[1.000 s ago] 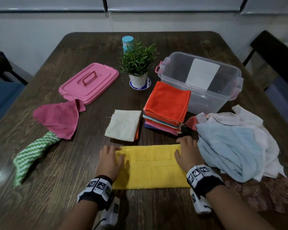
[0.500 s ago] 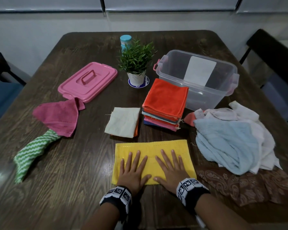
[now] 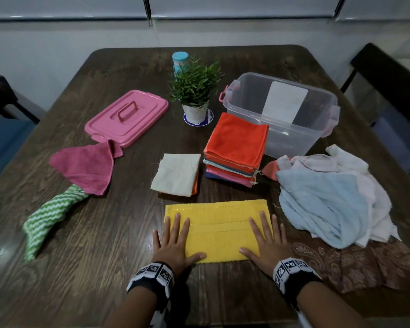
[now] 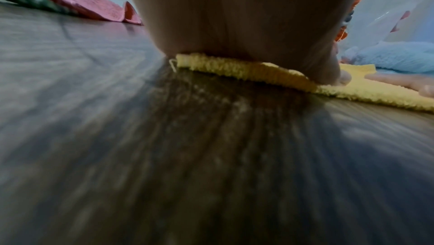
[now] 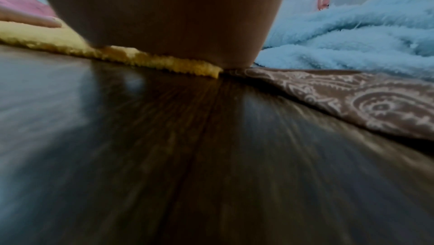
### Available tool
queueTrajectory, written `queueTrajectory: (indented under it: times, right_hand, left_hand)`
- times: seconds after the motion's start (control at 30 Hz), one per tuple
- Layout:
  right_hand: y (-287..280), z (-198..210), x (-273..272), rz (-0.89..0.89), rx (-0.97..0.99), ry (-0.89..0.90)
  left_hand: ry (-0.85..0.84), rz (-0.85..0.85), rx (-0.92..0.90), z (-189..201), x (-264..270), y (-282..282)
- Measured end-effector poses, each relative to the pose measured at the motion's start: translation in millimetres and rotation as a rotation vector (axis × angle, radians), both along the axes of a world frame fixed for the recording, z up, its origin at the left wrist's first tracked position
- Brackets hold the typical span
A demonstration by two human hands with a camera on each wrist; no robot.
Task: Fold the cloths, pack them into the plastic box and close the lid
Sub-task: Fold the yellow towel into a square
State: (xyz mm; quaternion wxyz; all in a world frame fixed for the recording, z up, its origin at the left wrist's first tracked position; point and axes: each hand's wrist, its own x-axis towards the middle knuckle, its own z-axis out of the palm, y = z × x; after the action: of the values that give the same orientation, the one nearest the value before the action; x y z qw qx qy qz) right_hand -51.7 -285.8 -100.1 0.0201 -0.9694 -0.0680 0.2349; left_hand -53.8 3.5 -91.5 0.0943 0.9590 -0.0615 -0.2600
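Observation:
A folded yellow cloth [image 3: 217,229] lies flat on the table near me. My left hand [image 3: 173,240] presses its left end with straight, spread fingers. My right hand [image 3: 266,240] lies flat on its right end in the same way. In the wrist views each palm [image 4: 234,13] [image 5: 164,11] covers an edge of the yellow cloth [image 4: 246,70] [image 5: 164,61]. Beyond it stand a stack of folded cloths [image 3: 236,147] topped in orange and a smaller folded cream cloth [image 3: 176,174]. The clear plastic box [image 3: 294,136] stands open at the back right. Its pink lid [image 3: 127,117] lies at the back left.
A heap of unfolded cloths, light blue [image 3: 322,207] on top, lies at my right, with a brown patterned cloth [image 3: 355,263] under it. A maroon cloth [image 3: 85,166] and a green striped cloth [image 3: 47,216] lie at the left. A potted plant [image 3: 194,93] and a teal-capped bottle [image 3: 180,59] stand behind.
Both hands went from the cloth's far corners to its middle, flattened, then slid apart to its left and right ends. The yellow cloth stayed in place.

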Motion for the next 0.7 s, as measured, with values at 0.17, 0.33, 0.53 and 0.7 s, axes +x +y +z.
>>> queueTrajectory:
  times: [0.17,0.33,0.53,0.7]
  right_hand:
    - [-1.5,5.5,-0.1,-0.077,0.063,-0.084]
    - [12.9,25.5,7.9,-0.329,0.065,-0.306]
    - [15.2,29.9,23.3,-0.549,0.066,-0.204]
    - [8.4,35.7,46.3,-0.714,0.139,0.012]
  left_hand:
    - [0.034,-0.012,0.001,3.4,1.1,0.6]
    - [0.056,-0.022,0.019,5.7,2.4,0.4]
    - [0.063,-0.023,0.011,7.2,2.4,0.5]
    - [0.072,-0.030,0.014,9.0,3.2,-0.1]
